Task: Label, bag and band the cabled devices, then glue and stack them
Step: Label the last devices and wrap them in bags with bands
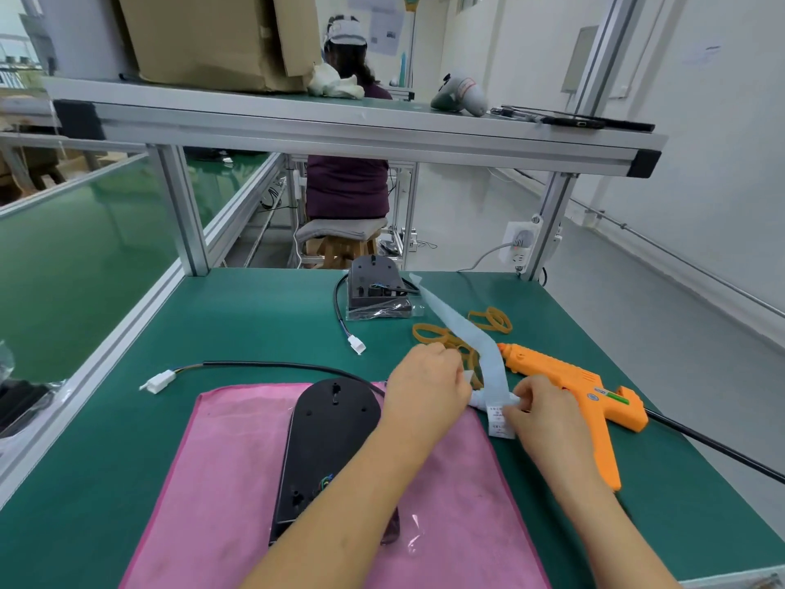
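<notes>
A black oval device [327, 448] lies back-up on a pink cloth [221, 469], its black cable [272, 366] running left to a white connector [159, 381]. My left hand [424, 388] and my right hand [539, 412] both pinch a pale label strip [467, 333] that trails away toward the far side. A white printed label [497, 418] hangs at my right fingertips. A second black device [376, 286] sits on a clear bag at the far edge, with its own cable and connector [357, 345].
An orange glue gun [573, 384] lies right of my hands, its black cord running off the right edge. Tan rubber bands [490, 320] are scattered beyond it. An aluminium shelf frame [340, 129] spans overhead. A person sits beyond the bench.
</notes>
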Action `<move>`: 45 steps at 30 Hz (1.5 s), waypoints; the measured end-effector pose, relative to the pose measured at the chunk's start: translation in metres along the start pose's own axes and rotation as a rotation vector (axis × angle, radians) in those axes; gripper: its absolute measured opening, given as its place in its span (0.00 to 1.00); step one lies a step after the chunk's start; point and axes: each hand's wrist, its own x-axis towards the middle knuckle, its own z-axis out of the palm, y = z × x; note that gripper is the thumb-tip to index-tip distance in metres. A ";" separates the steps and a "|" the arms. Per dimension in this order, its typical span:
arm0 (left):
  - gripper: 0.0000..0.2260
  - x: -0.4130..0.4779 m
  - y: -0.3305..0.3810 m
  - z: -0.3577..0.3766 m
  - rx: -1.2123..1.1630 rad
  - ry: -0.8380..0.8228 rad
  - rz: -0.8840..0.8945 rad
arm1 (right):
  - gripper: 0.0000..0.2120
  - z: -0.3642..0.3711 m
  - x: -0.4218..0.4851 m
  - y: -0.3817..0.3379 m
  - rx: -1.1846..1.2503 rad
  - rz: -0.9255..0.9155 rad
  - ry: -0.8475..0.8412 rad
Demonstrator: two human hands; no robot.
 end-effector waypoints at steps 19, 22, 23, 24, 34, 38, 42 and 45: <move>0.08 -0.065 -0.074 -0.082 0.391 0.188 0.503 | 0.12 0.024 -0.056 -0.119 1.046 0.124 -0.591; 0.07 -0.073 -0.079 -0.087 0.370 0.162 0.492 | 0.12 0.028 -0.055 -0.121 1.003 0.088 -0.606; 0.07 -0.075 -0.081 -0.088 0.338 0.142 0.456 | 0.13 0.028 -0.053 -0.121 0.977 0.061 -0.606; 0.07 -0.076 -0.084 -0.089 0.282 0.118 0.373 | 0.13 0.027 -0.052 -0.121 0.933 0.018 -0.604; 0.03 -0.061 -0.111 -0.103 -0.499 -0.339 -0.522 | 0.08 0.024 -0.028 -0.135 0.397 -0.428 -0.753; 0.03 -0.058 -0.109 -0.101 -0.474 -0.353 -0.522 | 0.11 0.028 -0.024 -0.138 0.360 -0.450 -0.729; 0.05 -0.057 -0.111 -0.094 -0.445 -0.358 -0.505 | 0.08 0.034 -0.021 -0.137 0.361 -0.378 -0.711; 0.07 -0.058 -0.111 -0.088 -0.419 -0.329 -0.513 | 0.07 0.039 -0.024 -0.136 0.377 -0.297 -0.671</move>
